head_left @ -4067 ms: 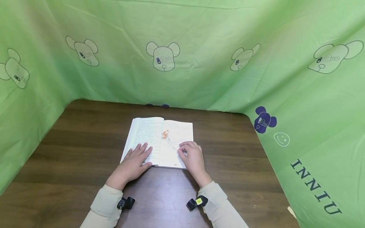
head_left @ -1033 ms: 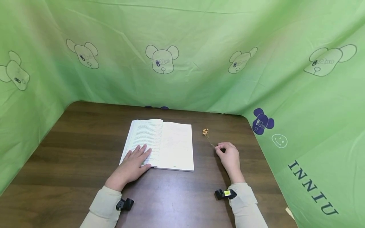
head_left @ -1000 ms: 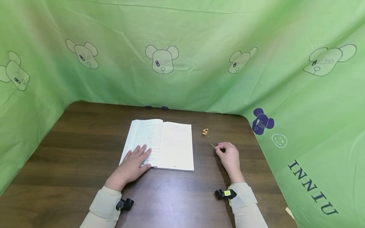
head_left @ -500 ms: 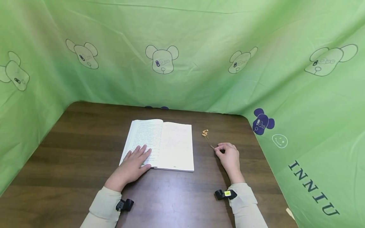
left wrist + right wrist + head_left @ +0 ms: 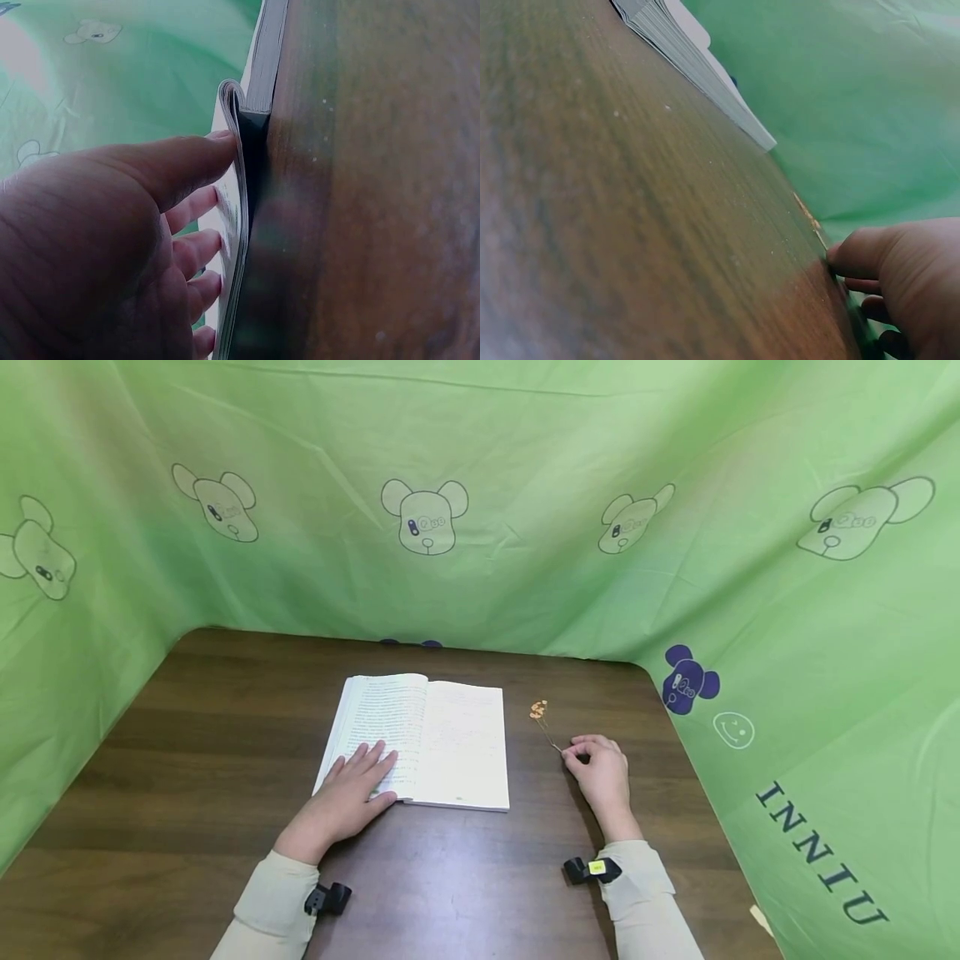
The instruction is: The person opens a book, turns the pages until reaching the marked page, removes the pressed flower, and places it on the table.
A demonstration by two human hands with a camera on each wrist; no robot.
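Observation:
An open book [image 5: 465, 743] lies on the brown table, its printed pages facing up. My left hand [image 5: 347, 797] rests flat on the left page with the fingers spread; in the left wrist view its thumb and fingertips touch the paper [image 5: 231, 225]. To the right of the book, a dried flower [image 5: 538, 710] with small orange-yellow blooms and a thin stem lies on or just above the table. My right hand [image 5: 602, 777] pinches the stem's lower end between thumb and forefinger. The right wrist view shows the stem [image 5: 820, 236] at the fingertips, seen edge-on.
The wooden table [image 5: 187, 760] carries the book near its middle. Green cloth [image 5: 525, 585] with printed bear heads hangs around the back and sides. A black camera is strapped to each wrist. A small pale strip [image 5: 762, 920] sits at the table's right edge.
Since the oldest frame, my right hand has carried the dried flower off the right page to the table right of the book. In the last second it barely shifts. The left hand stays put.

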